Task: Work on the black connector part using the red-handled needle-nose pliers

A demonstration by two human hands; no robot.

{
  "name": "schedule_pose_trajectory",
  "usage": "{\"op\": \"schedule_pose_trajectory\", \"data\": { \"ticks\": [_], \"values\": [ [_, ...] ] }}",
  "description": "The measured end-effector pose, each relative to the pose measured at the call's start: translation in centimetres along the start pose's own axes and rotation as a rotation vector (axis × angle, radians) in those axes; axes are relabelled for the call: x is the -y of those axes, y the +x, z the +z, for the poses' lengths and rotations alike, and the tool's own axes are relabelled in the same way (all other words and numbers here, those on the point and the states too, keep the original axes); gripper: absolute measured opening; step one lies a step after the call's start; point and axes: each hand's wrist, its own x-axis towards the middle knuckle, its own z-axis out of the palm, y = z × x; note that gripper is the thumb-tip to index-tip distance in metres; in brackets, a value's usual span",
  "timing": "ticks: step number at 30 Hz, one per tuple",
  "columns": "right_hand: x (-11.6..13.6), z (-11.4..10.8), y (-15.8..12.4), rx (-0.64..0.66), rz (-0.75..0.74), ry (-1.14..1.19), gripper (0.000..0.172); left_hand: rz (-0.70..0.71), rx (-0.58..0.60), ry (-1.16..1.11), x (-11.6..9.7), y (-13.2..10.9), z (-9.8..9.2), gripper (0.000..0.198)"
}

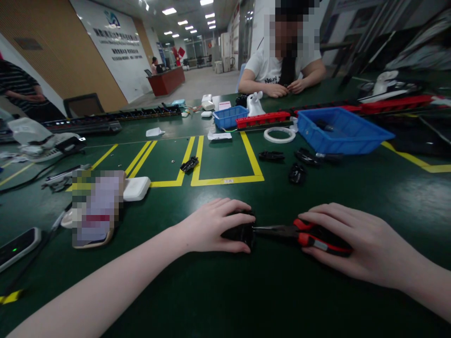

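My left hand (220, 226) is wrapped over a small black plastic part (241, 234) low over the green table, and its fingers hide much of that part. In my right hand (355, 239) is a pair of needle-nose pliers (312, 239) with red and black handles. The jaws point left, and their tip meets the right side of the black part; whether they grip it cannot be made out. Beyond my hands lie more black parts, among them a dark piece (297, 173) and a longer one (271, 156).
A blue bin (345, 141) and a smaller blue basket (229, 116) stand farther back, near a white tape roll (279, 135). To the left are a phone (100, 206) and a white case (136, 188). Across the table sits a person (282, 70).
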Motion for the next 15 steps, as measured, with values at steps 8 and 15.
{"op": "schedule_pose_trajectory", "data": {
  "ticks": [8, 15],
  "values": [
    [-0.72, 0.25, -0.3, -0.037, -0.116, -0.104, 0.039, -0.001, -0.003, -0.008, 0.26, -0.01, 0.16, 0.051],
    [-0.25, 0.27, 0.15, -0.051, -0.144, -0.136, 0.038, 0.005, -0.002, 0.028, -0.04, -0.03, 0.11, 0.05]
  ]
}}
